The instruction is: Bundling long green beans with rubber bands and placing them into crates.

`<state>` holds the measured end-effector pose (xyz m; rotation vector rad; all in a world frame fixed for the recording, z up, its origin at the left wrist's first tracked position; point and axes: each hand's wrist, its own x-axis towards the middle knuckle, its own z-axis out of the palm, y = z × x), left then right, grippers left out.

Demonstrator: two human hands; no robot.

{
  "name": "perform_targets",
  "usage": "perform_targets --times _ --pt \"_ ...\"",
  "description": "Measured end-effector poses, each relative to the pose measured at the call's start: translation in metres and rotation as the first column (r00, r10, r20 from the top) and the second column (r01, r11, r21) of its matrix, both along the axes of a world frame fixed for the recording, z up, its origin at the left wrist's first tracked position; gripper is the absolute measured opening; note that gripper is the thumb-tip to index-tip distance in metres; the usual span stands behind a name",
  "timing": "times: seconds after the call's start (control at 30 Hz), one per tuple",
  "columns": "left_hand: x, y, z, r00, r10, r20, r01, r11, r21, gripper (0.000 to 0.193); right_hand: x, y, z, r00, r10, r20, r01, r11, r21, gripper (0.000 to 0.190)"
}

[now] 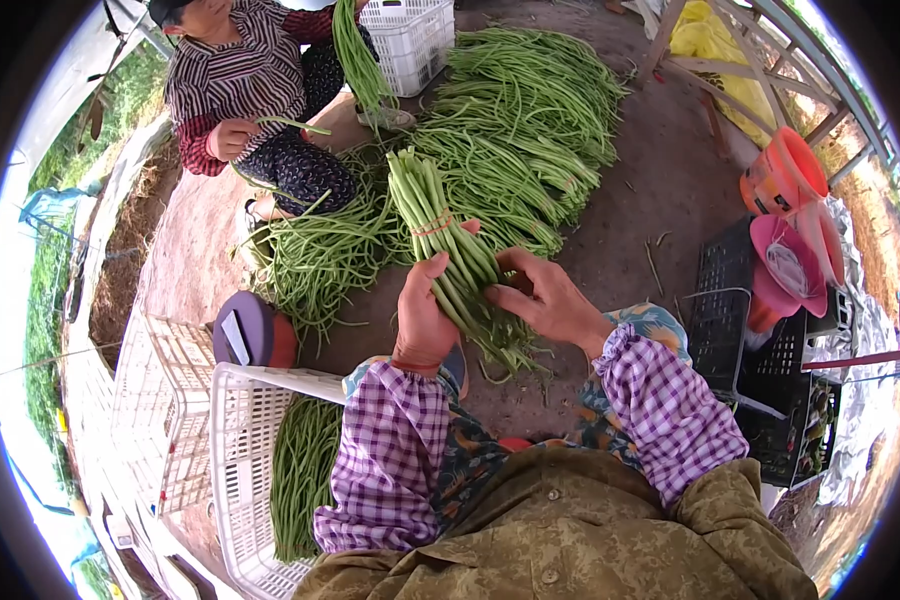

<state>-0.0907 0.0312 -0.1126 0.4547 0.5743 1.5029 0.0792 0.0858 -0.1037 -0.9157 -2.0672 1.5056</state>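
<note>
A bundle of green yardlong beans point(450, 240) is held up in front of me, tilted, with a reddish rubber band point(431, 224) around its upper part. My left hand point(429, 315) grips the bundle from the left, its thumb lying across the beans just below the band. On the other side, my right hand point(544, 296) has its thumb and fingers on the lower right of the bundle, seemingly pinching some strands. The thin lower ends of the beans hang down between my knees. Part of the left fingers is hidden behind the bundle.
A large pile of beans point(525, 112) and a loose heap point(322, 255) cover the ground ahead. Opposite sits a person point(240, 90) holding beans. A white crate point(247, 465) with beans, a purple-topped stool point(251, 330), black crates point(720, 300) and an orange bucket point(780, 172) stand around me.
</note>
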Motion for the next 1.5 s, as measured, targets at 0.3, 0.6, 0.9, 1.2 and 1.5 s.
perform_targets --times 0.3,0.6,0.9,1.2,1.5 --pt "-0.005 0.003 0.001 0.977 0.103 -0.186 -0.121 0.988 -0.091 0.033 0.008 0.01 0.003 0.991 -0.057 -0.125 0.038 0.987 -0.156 0.027" --pt "0.006 0.001 0.0 0.872 0.171 -0.46 -0.199 0.98 -0.013 0.025 0.004 0.003 -0.012 0.999 0.011 -0.047 -0.009 0.998 0.055 0.026" --pt "0.01 -0.007 0.015 0.817 0.293 -0.496 -0.157 0.941 0.298 0.039 -0.009 0.0 -0.031 0.981 -0.19 0.029 0.169 0.923 0.346 0.032" --pt "-0.014 -0.008 0.023 0.955 0.288 -0.074 -0.261 0.931 0.254 0.05 0.017 0.018 -0.05 0.842 -0.27 0.467 0.052 0.902 0.429 0.022" --pt "-0.02 -0.009 0.019 0.973 0.221 -0.061 -0.197 0.942 0.271 0.061 0.044 0.025 -0.051 0.762 -0.263 0.591 -0.012 0.908 0.42 0.02"
